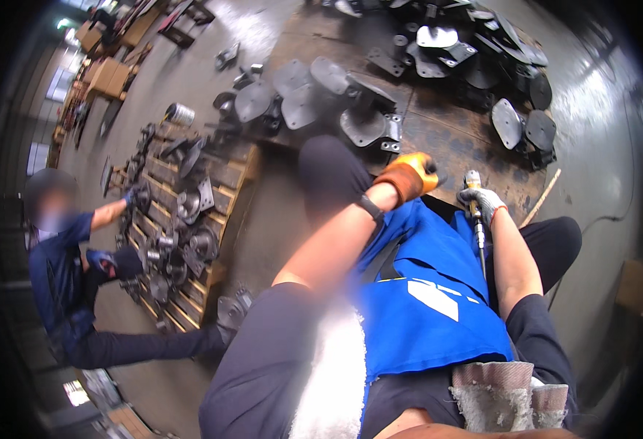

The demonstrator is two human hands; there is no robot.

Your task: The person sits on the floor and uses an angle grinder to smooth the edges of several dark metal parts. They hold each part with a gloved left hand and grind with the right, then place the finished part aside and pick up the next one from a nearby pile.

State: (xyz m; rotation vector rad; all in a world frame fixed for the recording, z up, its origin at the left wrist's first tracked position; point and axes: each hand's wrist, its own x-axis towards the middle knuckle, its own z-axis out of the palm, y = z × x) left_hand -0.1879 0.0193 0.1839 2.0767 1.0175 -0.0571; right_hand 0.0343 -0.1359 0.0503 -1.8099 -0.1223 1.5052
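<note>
My left hand (411,178), in an orange work glove, is held over my lap near the edge of the wooden platform. Its fingers are curled closed, and whatever lies in them is hidden. My right hand (485,202), in a whitish knit glove, is wrapped round a yellow and silver air tool (472,181). The tool points away from me, and its hose (481,252) runs back down across my blue apron (431,293). Closest beyond my left hand is a grey metal caster bracket (365,127) with a rounded plate and bolt holes.
Many metal brackets (303,106) crowd the wooden platform (438,139), with more piled at its far right. On the left, a co-worker (61,256) reaches to a pallet (226,201) loaded with metal casters. A thin wooden stick (541,197) leans at the platform's right edge.
</note>
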